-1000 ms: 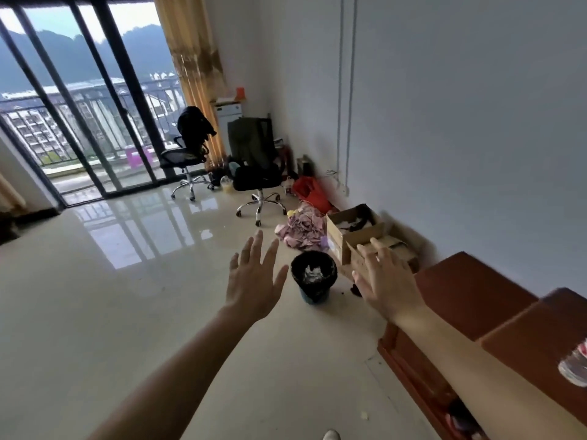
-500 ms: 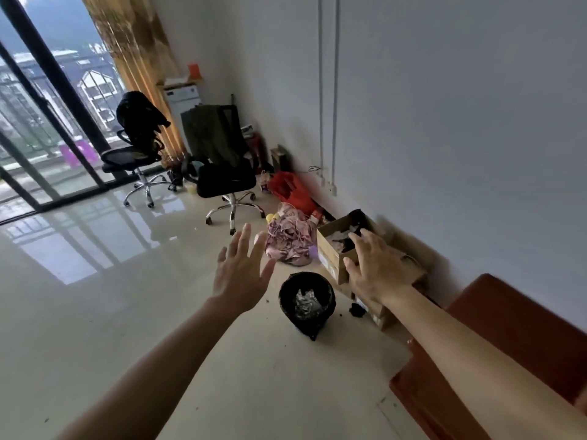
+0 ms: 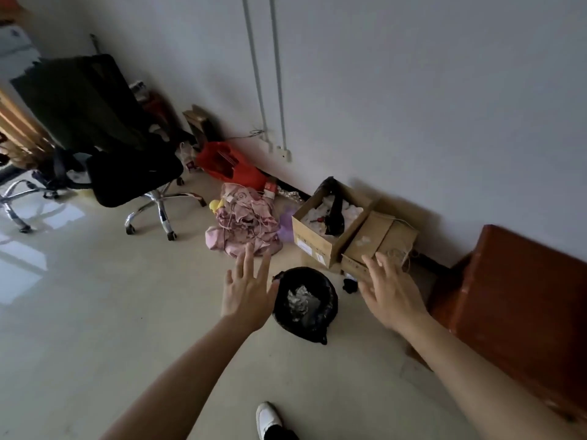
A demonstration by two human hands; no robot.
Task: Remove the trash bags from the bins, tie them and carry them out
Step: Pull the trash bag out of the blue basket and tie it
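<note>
Since the earlier frames the view has dropped and closed in: window and balcony are gone from sight, the bin (image 3: 305, 304) sits nearer and lower in frame, and both hands now flank it. A white shoe (image 3: 267, 417) has come in at 6 o'clock.

Floor (image 3: 95, 312) is pale glossy tile, w/ window glare at 9 o'clock. Plain white wall (image 3: 413, 106) fills the 12 to 3 o'clock side, two thin conduits (image 3: 266, 74) running down it to sockets. Office chair (image 3: 104, 147) w/ dark cloth draped over its back stands at 10 o'clock. Red-brown wooden furniture (image 3: 521, 300) at 3 o'clock, against the wall.

Containers: the bin, just below centre, is lined w/ a black trash bag (image 3: 282, 312), crumpled shiny/whitish waste inside. Behind it at 1 o'clock, an open cardboard box (image 3: 317, 239) holds white stuff and a black item; a 2nd, closed box (image 3: 381, 239) touches it on the right. Pink fabric heap (image 3: 244, 223) at 12 o'clock, red bag (image 3: 232, 166) beyond it by the wall.

Left hand (image 3: 247, 293): fingers spread wide, empty, right beside the bin's left rim; contact not clear. Right hand (image 3: 392, 296): fingers spread, empty, blurred, apart from the bin on its right.
</note>
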